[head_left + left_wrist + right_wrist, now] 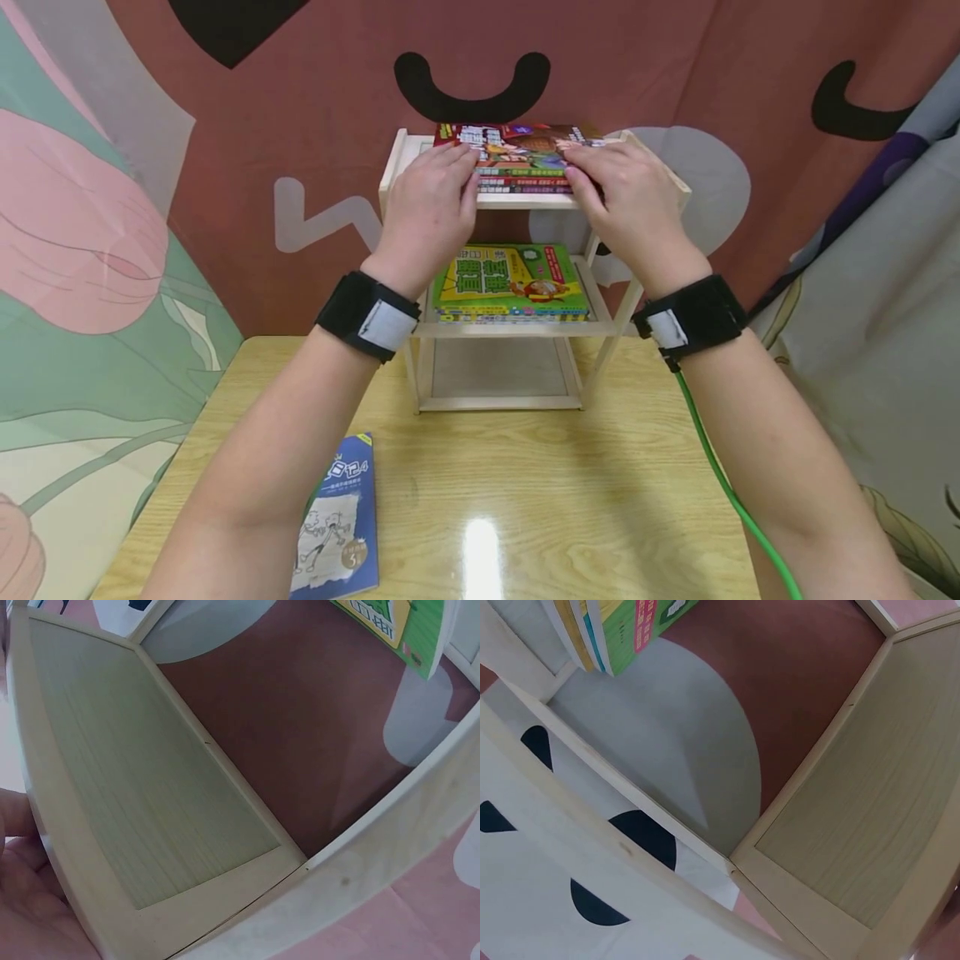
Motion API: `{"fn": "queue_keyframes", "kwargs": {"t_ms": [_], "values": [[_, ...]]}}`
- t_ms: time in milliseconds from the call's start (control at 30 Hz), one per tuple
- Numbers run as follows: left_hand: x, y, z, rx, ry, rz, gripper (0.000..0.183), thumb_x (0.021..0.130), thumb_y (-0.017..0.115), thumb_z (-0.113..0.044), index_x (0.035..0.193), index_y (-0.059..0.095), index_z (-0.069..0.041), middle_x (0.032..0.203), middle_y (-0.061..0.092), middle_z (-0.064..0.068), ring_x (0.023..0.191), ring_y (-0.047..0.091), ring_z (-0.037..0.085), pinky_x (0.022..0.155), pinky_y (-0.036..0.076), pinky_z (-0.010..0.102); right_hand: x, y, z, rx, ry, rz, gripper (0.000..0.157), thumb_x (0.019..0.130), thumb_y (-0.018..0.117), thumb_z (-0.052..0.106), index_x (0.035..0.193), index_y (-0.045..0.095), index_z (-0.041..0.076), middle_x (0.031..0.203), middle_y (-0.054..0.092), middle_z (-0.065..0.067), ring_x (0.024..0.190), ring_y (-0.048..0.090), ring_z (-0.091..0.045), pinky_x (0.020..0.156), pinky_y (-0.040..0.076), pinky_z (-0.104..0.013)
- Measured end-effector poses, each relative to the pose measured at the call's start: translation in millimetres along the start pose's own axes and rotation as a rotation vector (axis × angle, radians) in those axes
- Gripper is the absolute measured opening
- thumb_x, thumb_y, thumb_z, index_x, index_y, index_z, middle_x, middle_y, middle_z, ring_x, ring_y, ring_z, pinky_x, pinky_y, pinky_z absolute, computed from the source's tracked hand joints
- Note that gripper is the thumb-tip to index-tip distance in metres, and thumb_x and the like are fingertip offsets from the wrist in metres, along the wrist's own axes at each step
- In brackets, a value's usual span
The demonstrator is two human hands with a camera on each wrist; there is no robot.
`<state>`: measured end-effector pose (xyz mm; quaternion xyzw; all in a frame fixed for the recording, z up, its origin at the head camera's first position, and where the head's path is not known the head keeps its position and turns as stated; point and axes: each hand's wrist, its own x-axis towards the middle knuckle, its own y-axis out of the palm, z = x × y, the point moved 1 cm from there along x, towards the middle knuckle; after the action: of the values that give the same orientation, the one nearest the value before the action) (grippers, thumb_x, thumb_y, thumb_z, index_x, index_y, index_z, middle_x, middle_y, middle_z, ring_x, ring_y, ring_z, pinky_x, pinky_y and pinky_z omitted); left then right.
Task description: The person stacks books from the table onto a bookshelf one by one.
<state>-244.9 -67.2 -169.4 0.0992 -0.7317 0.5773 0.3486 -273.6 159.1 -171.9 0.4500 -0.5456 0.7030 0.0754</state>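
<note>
A stack of several comic-style books (525, 150) lies on the top tier of a small pale wooden shelf rack (517, 330). My left hand (435, 196) rests at the stack's left end, fingers extended over the top cover and thumb near the front spines. At the right end, my right hand (633, 187) touches the cover, its fingers fairly straight. Both wrist views look up at the underside of the top tier; only part of the left hand (30, 885) shows at the edge of the left wrist view.
The middle tier carries a stack of green and yellow books (513, 283). A blue book (341, 525) lies on the wooden table (585, 500), partly behind my left forearm. A patterned curtain (315, 100) hangs behind the rack. A green cable (712, 467) runs along my right forearm.
</note>
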Motion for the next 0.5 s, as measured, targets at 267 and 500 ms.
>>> {"fn": "queue_keyframes", "kwargs": {"t_ms": [267, 500], "values": [[-0.3, -3.3, -0.5, -0.003, -0.012, -0.005, 0.041, 0.097, 0.045, -0.032, 0.133, 0.053, -0.013, 0.133, 0.050, 0.000, 0.125, 0.040, 0.010, 0.104, 0.024, 0.021, -1.1, 0.0, -1.3, 0.033, -0.033, -0.058, 0.041, 0.096, 0.044, 0.040, 0.129, 0.059, 0.020, 0.123, 0.058, 0.003, 0.109, 0.052, -0.020, 0.099, 0.035, -0.034], [-0.4, -3.9, 0.3, -0.008, -0.027, 0.000, 0.041, 0.097, 0.045, -0.032, 0.134, 0.053, -0.014, 0.133, 0.050, -0.001, 0.125, 0.039, 0.009, 0.104, 0.025, 0.022, -0.5, 2.7, -0.8, 0.032, -0.065, -0.090, 0.041, 0.097, 0.044, 0.037, 0.127, 0.061, 0.014, 0.123, 0.059, -0.001, 0.110, 0.053, -0.020, 0.105, 0.027, -0.032]]}}
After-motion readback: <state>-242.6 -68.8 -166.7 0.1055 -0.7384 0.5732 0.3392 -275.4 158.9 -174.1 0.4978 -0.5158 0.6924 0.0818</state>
